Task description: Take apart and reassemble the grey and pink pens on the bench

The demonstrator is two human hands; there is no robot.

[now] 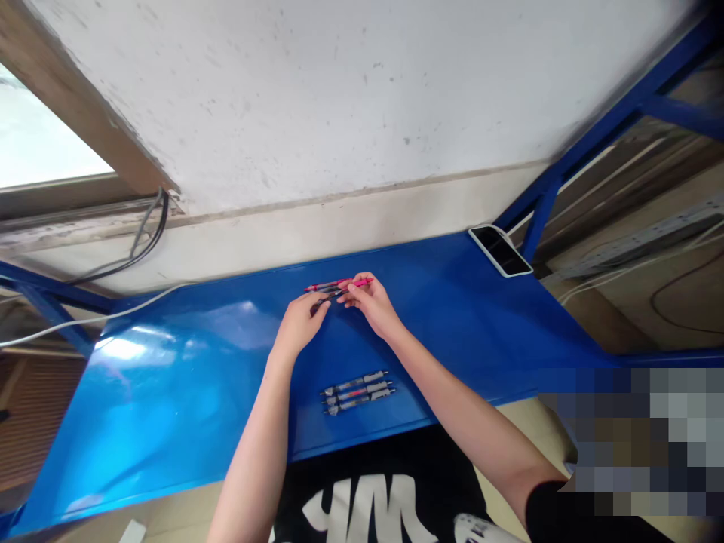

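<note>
My left hand [301, 326] pinches a dark pen [326, 300] between its fingertips, above the blue metal table [170, 392]. My right hand [367, 302] grips a pink-trimmed pen [357, 284] close to the left hand's fingers. Another slim red-and-grey pen [323, 286] lies just behind them, maybe touching the pink one. Nearer my body, a little below both hands, several grey pens with dark tips [357, 393] lie side by side on the table, untouched and roughly parallel.
A black smartphone [501, 250] in a white case lies at the table's far right. A white cable [113, 313] crosses the left end of the table. The table meets a white wall at the back, with blue frame bars at both sides. The lower right is pixelated.
</note>
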